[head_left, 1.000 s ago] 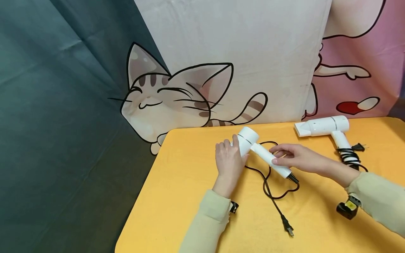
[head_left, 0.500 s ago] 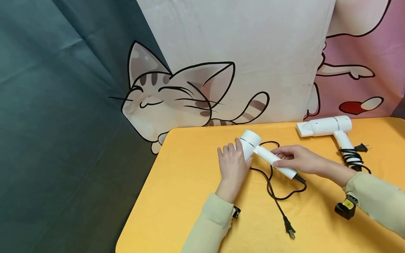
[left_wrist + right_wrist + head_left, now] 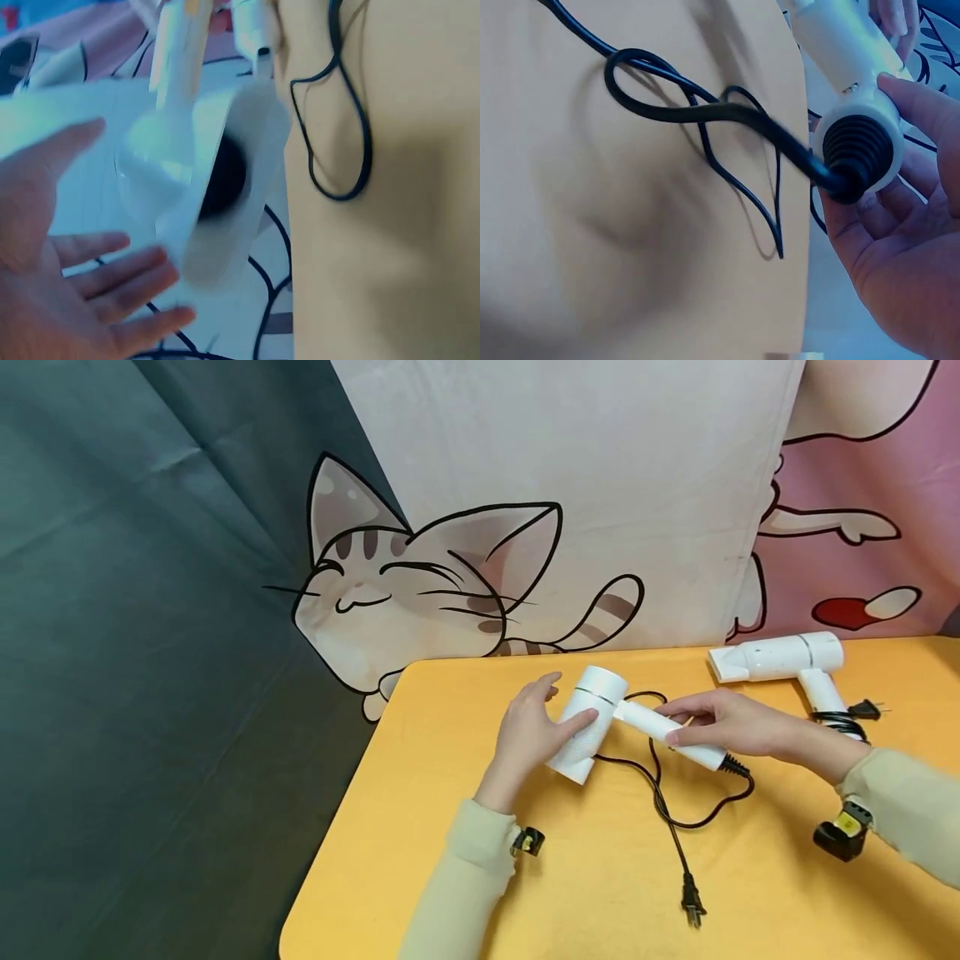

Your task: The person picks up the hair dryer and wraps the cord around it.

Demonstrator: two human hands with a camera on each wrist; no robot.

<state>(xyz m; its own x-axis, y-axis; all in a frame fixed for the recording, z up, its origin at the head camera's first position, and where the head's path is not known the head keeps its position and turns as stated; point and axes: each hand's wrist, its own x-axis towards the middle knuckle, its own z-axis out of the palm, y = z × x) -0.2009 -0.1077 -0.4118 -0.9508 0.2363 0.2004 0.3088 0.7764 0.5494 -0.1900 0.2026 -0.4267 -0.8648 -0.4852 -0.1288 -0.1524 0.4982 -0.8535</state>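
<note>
Head view: left hand (image 3: 528, 727) spread wide, holding nothing, thumb across the hair dryer (image 3: 587, 727); right hand (image 3: 723, 720) pinching the handle (image 3: 643, 718), fingers curled, over the bench (image 3: 390, 860). White barrel tilted, nozzle toward the person, black cord (image 3: 699, 826) looping. Left wrist view alone catches that nozzle's dark mouth (image 3: 225, 176)!

In the head view, two white hair dryers (image 3: 591, 745) (image 3: 783, 657) are showing, one at four o'clock and one at three. Two black cords (image 3: 661, 804) (image 3: 838, 723) are curling, at four and three. Two black plugs (image 3: 690, 893) (image 3: 866, 710) are sticking out, between four and five and at three. Two hands (image 3: 525, 727) (image 3: 731, 724) are showing, at five and three. One drawn cat (image 3: 431, 602) is smiling between ten and eleven. One yellow counter (image 3: 600, 877) is stretching from three to seven.
</note>
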